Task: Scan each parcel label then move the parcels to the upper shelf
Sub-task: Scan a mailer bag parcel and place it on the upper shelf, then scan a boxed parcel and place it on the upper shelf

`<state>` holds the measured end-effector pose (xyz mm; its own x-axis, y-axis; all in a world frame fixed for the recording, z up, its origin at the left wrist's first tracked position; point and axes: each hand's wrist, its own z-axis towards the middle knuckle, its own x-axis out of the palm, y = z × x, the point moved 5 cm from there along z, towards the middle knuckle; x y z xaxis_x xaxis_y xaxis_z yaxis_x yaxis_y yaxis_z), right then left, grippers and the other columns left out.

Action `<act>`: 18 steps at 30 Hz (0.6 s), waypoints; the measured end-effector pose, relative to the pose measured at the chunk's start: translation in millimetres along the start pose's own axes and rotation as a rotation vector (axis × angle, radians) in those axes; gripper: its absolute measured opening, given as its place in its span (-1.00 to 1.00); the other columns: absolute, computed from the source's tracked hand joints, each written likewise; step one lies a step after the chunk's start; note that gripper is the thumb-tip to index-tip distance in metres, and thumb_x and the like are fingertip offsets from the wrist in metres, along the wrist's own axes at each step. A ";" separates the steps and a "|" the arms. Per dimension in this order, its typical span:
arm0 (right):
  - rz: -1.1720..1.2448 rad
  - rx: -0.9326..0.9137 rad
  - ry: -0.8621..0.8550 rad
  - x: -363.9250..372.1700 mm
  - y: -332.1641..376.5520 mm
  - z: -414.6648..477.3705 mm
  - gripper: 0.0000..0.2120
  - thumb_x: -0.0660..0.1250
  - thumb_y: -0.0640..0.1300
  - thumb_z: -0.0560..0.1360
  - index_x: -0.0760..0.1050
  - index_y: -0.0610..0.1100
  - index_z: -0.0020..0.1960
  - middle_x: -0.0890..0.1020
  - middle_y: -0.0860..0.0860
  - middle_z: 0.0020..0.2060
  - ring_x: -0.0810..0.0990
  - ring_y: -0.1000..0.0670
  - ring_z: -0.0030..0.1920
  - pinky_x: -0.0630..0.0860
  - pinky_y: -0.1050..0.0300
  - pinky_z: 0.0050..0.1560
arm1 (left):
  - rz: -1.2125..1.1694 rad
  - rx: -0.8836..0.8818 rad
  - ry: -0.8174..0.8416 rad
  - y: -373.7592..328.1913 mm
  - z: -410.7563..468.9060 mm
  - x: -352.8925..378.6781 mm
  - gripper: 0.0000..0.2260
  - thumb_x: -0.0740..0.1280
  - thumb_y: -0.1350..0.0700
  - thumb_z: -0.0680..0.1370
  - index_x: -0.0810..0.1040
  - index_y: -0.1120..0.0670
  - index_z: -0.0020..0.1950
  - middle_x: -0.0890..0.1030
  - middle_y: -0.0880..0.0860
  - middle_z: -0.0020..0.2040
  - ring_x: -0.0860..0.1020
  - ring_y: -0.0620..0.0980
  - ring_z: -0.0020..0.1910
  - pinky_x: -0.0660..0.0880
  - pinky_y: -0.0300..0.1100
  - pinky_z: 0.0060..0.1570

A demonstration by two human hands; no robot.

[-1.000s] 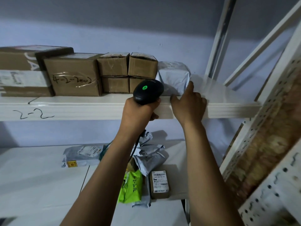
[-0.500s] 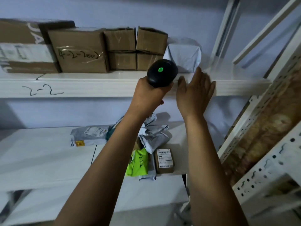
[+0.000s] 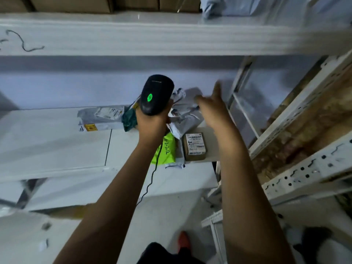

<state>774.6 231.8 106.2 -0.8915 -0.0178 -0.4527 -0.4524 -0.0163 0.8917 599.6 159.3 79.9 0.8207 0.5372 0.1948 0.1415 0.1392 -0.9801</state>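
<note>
Two hands were raised in front of the lower shelf. The left hand was curled round the grip of a black scanner, which stood upright with a green light on its back and a thin cable hanging from it. The right hand was spread and blurred, holding nothing, just over crumpled grey bags; whether it touched them I cannot tell. Near those bags on the lower shelf lay a small cardboard box with its label up, a lime-green bag just beside it, a teal bag and a flat grey mailer. On the upper shelf stood brown cartons and a grey parcel.
</note>
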 end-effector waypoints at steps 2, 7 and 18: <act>-0.021 0.254 0.266 33.5 -46.7 8.0 -0.10 0.38 0.20 0.35 0.20 -0.08 0.60 0.57 -0.11 0.33 0.61 -0.14 0.24 0.56 0.03 0.10 | 0.077 -0.095 0.026 24.4 4.0 -6.0 -0.85 0.51 0.21 0.49 0.62 0.28 -0.13 0.53 0.26 -0.40 0.48 0.09 -0.51 0.39 -0.15 -0.47; 0.017 0.496 0.145 68.6 -151.1 15.3 -0.67 0.40 0.07 0.45 0.57 -0.16 0.07 0.69 -0.18 0.02 0.67 -0.20 0.04 0.60 -0.13 0.18 | 0.240 -0.447 0.166 103.8 8.5 2.6 -0.83 0.52 0.11 0.45 0.64 0.17 -0.08 0.54 0.18 -0.42 0.53 0.11 -0.46 0.44 -0.12 -0.45; 0.225 0.813 0.008 81.6 -265.1 36.6 -0.27 0.33 0.25 0.26 0.55 -0.20 0.27 0.69 -0.15 0.08 0.68 -0.20 0.02 0.66 -0.10 0.06 | 0.241 -0.727 0.102 226.9 11.7 61.1 -0.82 0.58 0.10 0.38 0.69 0.12 -0.09 0.73 0.16 -0.12 0.72 0.17 -0.22 0.68 -0.03 -0.24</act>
<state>821.0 271.2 -166.8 -0.9636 0.0583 -0.2609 -0.1427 0.7134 0.6861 675.3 233.4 -130.1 0.9169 0.3992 0.0026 0.2514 -0.5722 -0.7806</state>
